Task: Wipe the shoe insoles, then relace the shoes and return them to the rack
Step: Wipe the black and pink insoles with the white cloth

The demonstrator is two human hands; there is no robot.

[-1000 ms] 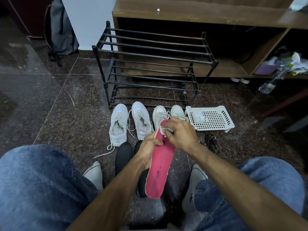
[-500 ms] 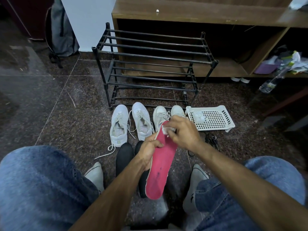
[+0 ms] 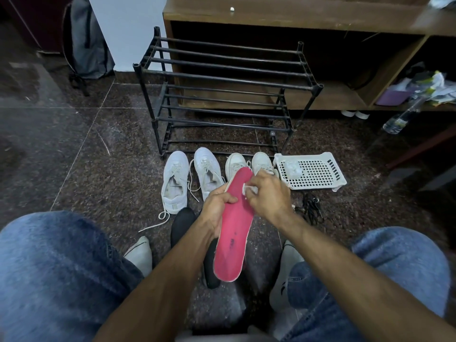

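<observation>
Insole (image 3: pixel 232 233) mid-frame, pink, long axis toe-up toward rack (image 3: pixel 222 95). Left hand (image 3: pixel 217 208) grips its edge; right hand (image 3: pixel 267 196) pinches white wipe (image 3: pixel 249 190) near toe, next strokes probably heelward.

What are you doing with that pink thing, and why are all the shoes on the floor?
A seated person is cleaning a pink shoe insole. The left hand grips it by its edge, and the right hand rubs a small white wipe on its upper end. Four white shoes wait in a row on the floor in front of the black rack, which holds nothing. Two dark insoles lie by the person's feet, and a white basket sits to the right.
</observation>
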